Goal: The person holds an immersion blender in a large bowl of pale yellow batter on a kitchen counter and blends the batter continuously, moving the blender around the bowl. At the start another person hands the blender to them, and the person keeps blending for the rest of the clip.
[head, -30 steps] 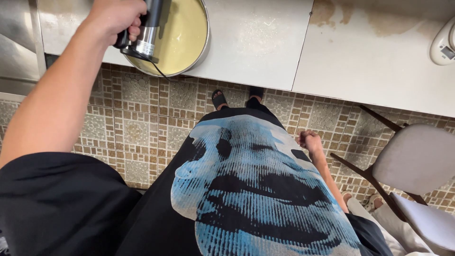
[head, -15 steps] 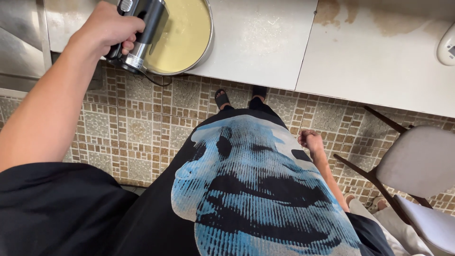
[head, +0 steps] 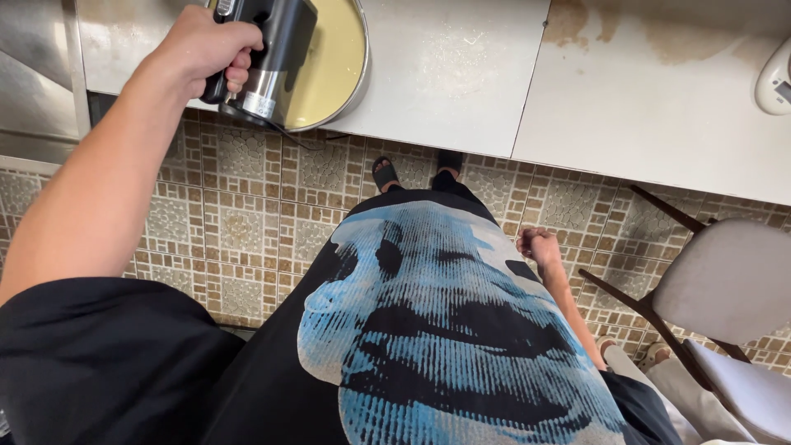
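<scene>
Hand blender (head: pixel 265 59), black on top with a silver metal part, is the thing in use; it stands over the round metal bowl (head: pixel 350 86), which is full of pale yellow batter and sits at the front edge of the white counter (head: pixel 461 74). Only one view is given, from the head, looking straight down.

Left hand (head: pixel 206 51) is closed tight around the body of the blender, fingers wrapped on the side away from the bowl. The grip is from the side, probably so that the tool stays upright in the batter. A thin dark cord (head: pixel 305 142) hangs from the blender below the rim of the bowl.

Right hand (head: pixel 540 245) is well apart from the bowl, low beside the black shirt with a blue print (head: pixel 445 330). It looks loosely curled and holds nothing that I can see; likely it simply rests while one hand works.

Further from the bowl, on the right, a grey chair (head: pixel 725 280) stands on the tiled floor (head: pixel 247 222).
</scene>
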